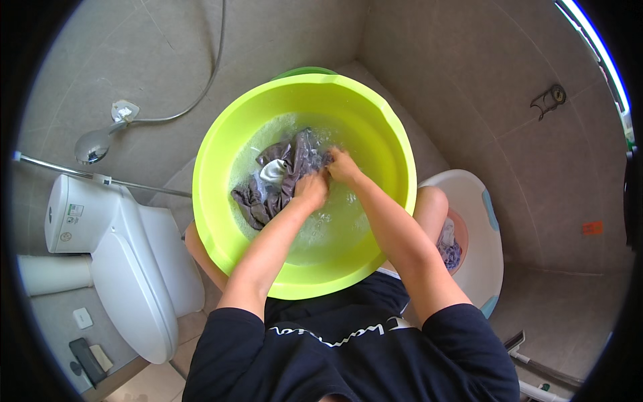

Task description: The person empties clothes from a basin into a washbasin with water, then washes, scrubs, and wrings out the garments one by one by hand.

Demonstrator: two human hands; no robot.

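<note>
A wet dark grey garment (290,161) with a pale patch lies bunched in sudsy water inside a large lime-green basin (221,258). Both arms reach into this basin. My left hand (312,190) is closed on the garment's right side, with its fingertips partly hidden. Just to the right and slightly farther away, my right hand (343,167) grips the same cloth at the water, its fingers curled and a little blurred. The two hands almost touch. Most of the garment spreads to the left of them, partly above the water.
At the left stands a white toilet (134,295), with a shower head (92,147) above it. A white tub (483,248) at the right holds a pink basin (459,234) with clothes (449,249). Tiled walls close in behind the green basin.
</note>
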